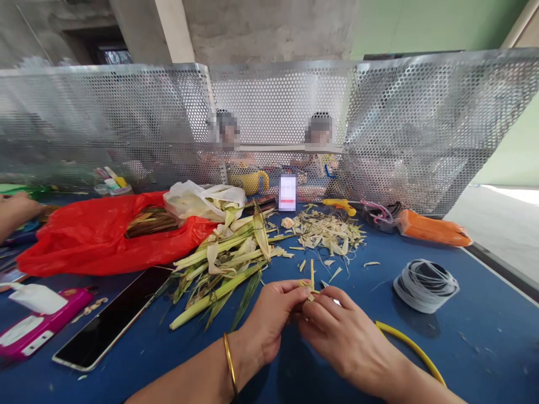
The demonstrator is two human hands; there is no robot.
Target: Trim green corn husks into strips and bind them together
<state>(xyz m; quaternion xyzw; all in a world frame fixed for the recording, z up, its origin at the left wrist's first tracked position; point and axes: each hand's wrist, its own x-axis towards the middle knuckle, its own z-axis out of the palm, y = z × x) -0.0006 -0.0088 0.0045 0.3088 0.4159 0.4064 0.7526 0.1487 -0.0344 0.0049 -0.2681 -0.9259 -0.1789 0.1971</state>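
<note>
Both hands were close together above the near middle of the blue surface [467, 336], working at one small piece. Left hand [274, 314], gold bangle [229, 362] at the wrist: thumb and fingers pinched narrow on a pale green corn-husk strip [312, 274], one end poking upright. Right hand [342, 331]: fingers curled in, gripping at the strip's lower part; its thumb was mostly hidden. Something pale and metallic showed beside the right fingers; too covered to identify. Beyond and to the left lay the corn-husk pile [223, 286]; straight ahead, a heap of shredded scraps [332, 233] near an upright phone [287, 191]. Right side: a coil of grey cord [426, 286], well apart, and a yellow tube [415, 345] by the right forearm. Judged risks: the husk looked thin and fibrous, so an uneven pull could split it along the grain; a loosened left pinch could let the folded part spring open; if the metallic item was sharp, a slip might nick a fingertip.
</note>
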